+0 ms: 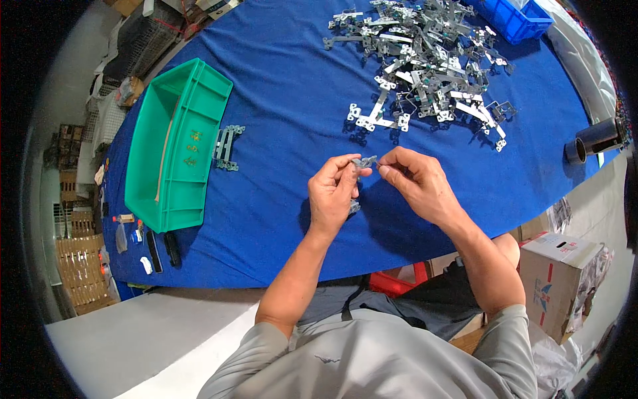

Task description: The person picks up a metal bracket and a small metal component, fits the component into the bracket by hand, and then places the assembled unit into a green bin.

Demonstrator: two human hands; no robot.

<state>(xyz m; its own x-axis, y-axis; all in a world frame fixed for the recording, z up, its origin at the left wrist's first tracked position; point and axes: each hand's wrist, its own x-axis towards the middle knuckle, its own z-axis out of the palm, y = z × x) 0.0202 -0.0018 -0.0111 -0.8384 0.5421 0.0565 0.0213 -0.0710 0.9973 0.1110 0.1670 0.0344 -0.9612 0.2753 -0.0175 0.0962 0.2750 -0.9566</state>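
My left hand is closed around a grey metal bracket. One end of the bracket sticks out past the thumb and fingertips, and another bit shows below the palm; the fingers hide its middle. Just to the right, my right hand has thumb and forefinger pinched together close to the bracket's upper end. Whatever lies between those fingertips is too small to make out. Beyond both hands, a large heap of similar metal brackets covers the far part of the table, with one bracket at its near edge.
A green plastic crate stands at the left on the blue tablecloth. A few brackets lie beside it. At the far right are a blue bin and a dark cylinder. A cardboard box stands below the table's right edge.
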